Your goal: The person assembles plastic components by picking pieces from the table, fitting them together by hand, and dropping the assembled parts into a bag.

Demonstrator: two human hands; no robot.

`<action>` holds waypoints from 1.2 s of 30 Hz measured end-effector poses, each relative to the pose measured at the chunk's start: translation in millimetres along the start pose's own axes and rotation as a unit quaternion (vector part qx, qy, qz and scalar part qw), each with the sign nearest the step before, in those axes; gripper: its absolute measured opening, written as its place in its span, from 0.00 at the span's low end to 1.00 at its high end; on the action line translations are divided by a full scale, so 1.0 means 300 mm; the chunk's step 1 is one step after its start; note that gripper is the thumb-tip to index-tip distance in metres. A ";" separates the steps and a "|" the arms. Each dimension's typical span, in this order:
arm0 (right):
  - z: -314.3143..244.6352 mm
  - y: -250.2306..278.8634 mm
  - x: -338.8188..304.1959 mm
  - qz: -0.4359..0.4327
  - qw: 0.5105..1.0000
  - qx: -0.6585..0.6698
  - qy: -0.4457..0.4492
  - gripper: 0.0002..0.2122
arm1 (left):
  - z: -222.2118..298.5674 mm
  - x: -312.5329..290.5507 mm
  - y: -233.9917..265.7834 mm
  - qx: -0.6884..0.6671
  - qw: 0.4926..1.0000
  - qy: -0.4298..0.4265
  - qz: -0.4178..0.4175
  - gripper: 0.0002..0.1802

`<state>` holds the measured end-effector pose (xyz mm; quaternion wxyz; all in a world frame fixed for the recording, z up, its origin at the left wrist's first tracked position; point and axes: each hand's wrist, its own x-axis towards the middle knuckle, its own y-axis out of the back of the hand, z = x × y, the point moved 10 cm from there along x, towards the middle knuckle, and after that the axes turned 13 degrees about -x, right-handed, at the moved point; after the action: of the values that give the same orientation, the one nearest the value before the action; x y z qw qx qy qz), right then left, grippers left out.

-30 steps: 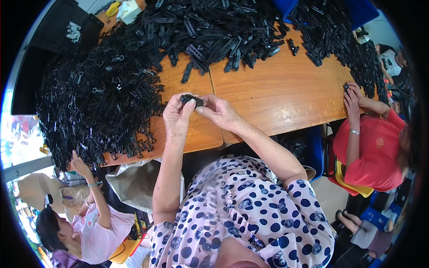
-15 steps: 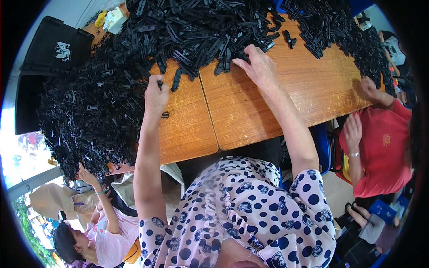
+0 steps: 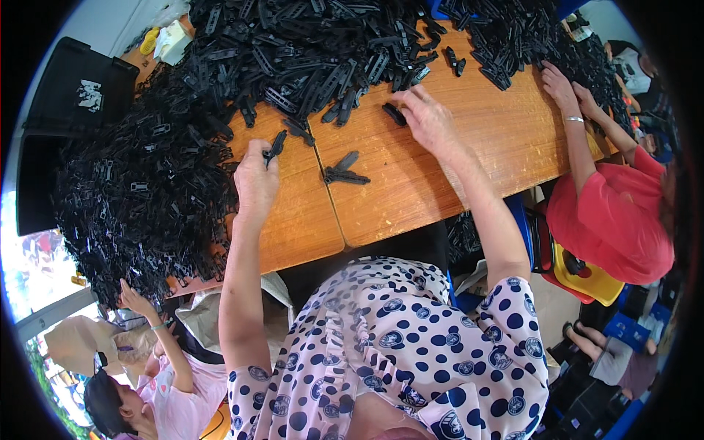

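My left hand (image 3: 255,183) pinches a slim black plastic clip (image 3: 275,147) above the table, beside the left pile. My right hand (image 3: 429,123) is out at the near edge of the far pile, its thumb and fingers closed at another black clip (image 3: 394,114). Between my hands, a few loose black clip pieces (image 3: 346,170) lie spread like a V close to the seam in the wood. A large heap of black clips (image 3: 308,55) covers the far side. A denser heap of small black parts (image 3: 139,183) fills the left.
The wooden table (image 3: 293,227) has a seam across it. To the right, a person in red (image 3: 612,213) reaches into more black parts (image 3: 506,44). At lower left, a person in pink (image 3: 183,392) reaches toward the left heap. A black bin (image 3: 81,88) stands far left.
Loose clip pieces now lie on the table between my hands. My left hand has drawn slightly nearer, its clip more visible. The person in red has reached both hands to the parts.
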<state>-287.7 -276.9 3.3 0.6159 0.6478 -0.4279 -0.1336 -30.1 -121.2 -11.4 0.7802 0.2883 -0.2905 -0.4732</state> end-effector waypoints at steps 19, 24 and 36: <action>-0.438 -0.020 -0.053 -0.134 0.809 0.570 -0.056 0.08 | -0.036 -0.206 -0.117 -0.698 0.654 0.271 -0.111 0.11; -0.580 0.103 -0.070 -0.038 0.875 0.463 0.137 0.08 | 0.069 -0.275 -0.158 -0.838 0.438 0.282 -0.162 0.13; -0.642 0.193 -0.137 0.062 0.929 0.300 0.209 0.10 | 0.139 -0.385 -0.105 -0.827 0.469 0.300 -0.082 0.19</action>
<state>-200.1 -108.4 81.3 0.4757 0.7875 -0.3489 0.1781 -122.7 -36.1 -27.3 0.6524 -0.3439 0.5124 -0.4399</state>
